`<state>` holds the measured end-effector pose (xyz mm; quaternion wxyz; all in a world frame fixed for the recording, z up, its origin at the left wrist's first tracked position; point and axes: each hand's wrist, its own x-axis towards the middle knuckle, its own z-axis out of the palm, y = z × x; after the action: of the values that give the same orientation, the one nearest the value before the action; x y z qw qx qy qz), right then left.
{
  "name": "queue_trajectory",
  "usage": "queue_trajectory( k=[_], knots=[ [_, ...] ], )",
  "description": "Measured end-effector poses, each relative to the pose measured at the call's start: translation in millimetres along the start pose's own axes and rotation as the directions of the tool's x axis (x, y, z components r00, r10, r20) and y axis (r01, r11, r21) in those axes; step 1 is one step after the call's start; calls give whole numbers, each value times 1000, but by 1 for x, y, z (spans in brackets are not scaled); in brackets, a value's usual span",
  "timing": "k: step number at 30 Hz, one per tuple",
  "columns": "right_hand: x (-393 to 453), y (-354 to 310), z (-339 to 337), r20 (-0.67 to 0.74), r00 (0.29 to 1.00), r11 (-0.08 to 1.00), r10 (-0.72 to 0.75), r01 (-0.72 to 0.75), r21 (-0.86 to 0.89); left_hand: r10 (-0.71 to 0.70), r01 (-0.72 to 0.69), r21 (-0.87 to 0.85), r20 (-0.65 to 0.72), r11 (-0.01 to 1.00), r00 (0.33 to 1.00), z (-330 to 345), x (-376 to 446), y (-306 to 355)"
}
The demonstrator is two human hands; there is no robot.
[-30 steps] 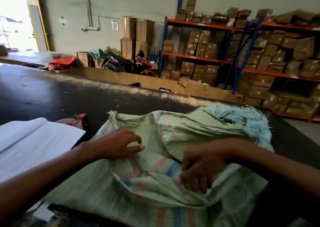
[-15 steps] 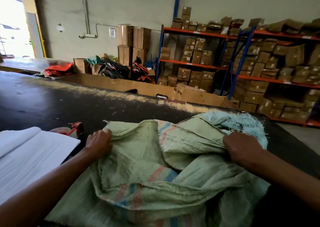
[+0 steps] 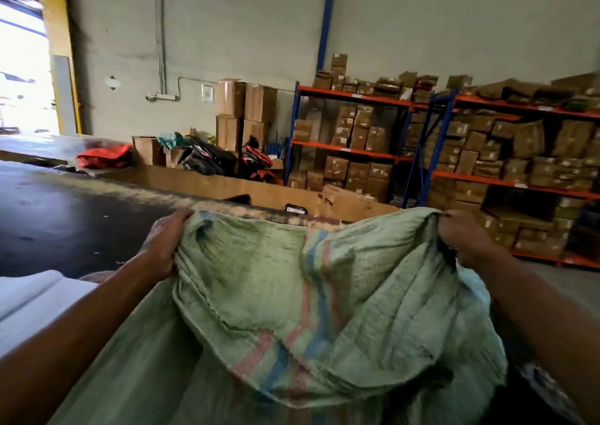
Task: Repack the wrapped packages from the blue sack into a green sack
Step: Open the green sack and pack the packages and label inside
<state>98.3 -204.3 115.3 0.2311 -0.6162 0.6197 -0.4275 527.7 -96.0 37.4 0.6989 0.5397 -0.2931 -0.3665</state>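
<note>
Between both hands point(image 3: 162, 246), unlabelled green sack point(image 3: 292, 295)

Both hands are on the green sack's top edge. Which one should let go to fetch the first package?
No package or blue sack is in view, so neither hand is clearly better placed. Left hand and right hand each grip a top corner of the green sack, level and evenly spread.

Dark table point(image 3: 65, 230) bare ahead-left; white sheets point(image 3: 29, 308) block near-left.
</note>
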Motion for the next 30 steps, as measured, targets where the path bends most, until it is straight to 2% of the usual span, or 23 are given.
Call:
queue_trajectory(
  k=[1, 3, 5, 6, 7, 9, 10, 11, 12, 14, 15, 16, 17, 18, 19, 20, 22, 23, 24, 25, 26, 28, 30],
  knots=[
    [4, -4, -5, -29, 997, 992, 66, -63, 112, 56, -56, 21, 4, 998, 998, -5, 1, 5],
    [10, -9, -16, -88, 994, 985, 70, -54, 165, 195, -182, 223, -37, 958, 980, -17, 3, 10],
    [10, -11, -27, -99, 995, 992, 6, 6, 127, 390, -333, 456, -34, 825, 920, -29, 4, 6],
    [8, -10, -30, -59, 998, 995, -25, 30, 92, 469, -388, 580, 11, 717, 883, -36, 6, 1],
    [4, -8, -31, 0, 999, 999, -54, 54, 10, 504, -406, 694, 72, 594, 861, -43, 8, -4],
    [-4, 1, -29, 136, 982, 949, -128, 161, -272, 490, -329, 897, 153, 295, 858, -55, 8, -15],
    [-8, 9, -25, 200, 964, 873, -175, 246, -422, 477, -258, 958, 168, 128, 862, -59, 6, -20],
    [-14, 16, -22, 254, 939, 749, -232, 339, -570, 465, -198, 980, 166, 20, 870, -62, 3, -24],
    [-20, 22, -18, 287, 916, 582, -280, 400, -709, 446, -162, 987, 145, 2, 883, -63, 2, -24],
    [-34, 38, -14, 279, 905, 237, -321, 362, -901, 372, -157, 976, 92, 149, 924, -59, -3, -27],
    [-40, 44, -13, 243, 913, 156, -326, 306, -939, 345, -171, 952, 76, 254, 935, -55, -4, -28],
    [-45, 45, -12, 208, 923, 151, -323, 267, -952, 320, -167, 917, 46, 363, 946, -50, -4, -28],
    [-47, 45, -12, 199, 929, 189, -311, 266, -945, 271, -141, 855, 0, 499, 963, -44, -5, -26],
    [-47, 41, -11, 208, 933, 285, -295, 294, -912, 181, -87, 740, -47, 667, 982, -37, -5, -22],
    [-46, 36, -10, 213, 938, 418, -272, 314, -852, 47, 0, 580, -66, 815, 997, -29, -5, -18],
    [-42, 32, -10, 208, 948, 566, -241, 311, -763, -89, 104, 420, -56, 901, 994, -22, -7, -12],
    [-33, 25, -11, 138, 981, 868, -137, 186, -460, -258, 256, 187, -13, 948, 966, -14, -12, -1],
    [-29, 22, -15, 113, 993, 970, -19, 45, -240, -302, 298, 120, 11, 947, 953, -13, -15, 3],
    [-26, 20, -20, 135, 981, 990, 142, -142, -10, -335, 331, 75, 42, 941, 941, -15, -18, 7],
    [-26, 21, -28, 177, 949, 947, 263, -289, 143, -360, 359, 33, 66, 933, 931, -19, -22, 9],
    [-26, 24, -39, 187, 929, 911, 320, -355, 208, -374, 375, 0, 68, 927, 925, -27, -25, 10],
    [-20, 42, -68, 154, 926, 886, 345, -375, 271, -382, 382, -71, 16, 921, 924, -51, -26, 8],
    [-16, 61, -90, 57, 949, 924, 309, -314, 221, -376, 363, -158, -59, 918, 925, -76, -25, 4]
  ],
)
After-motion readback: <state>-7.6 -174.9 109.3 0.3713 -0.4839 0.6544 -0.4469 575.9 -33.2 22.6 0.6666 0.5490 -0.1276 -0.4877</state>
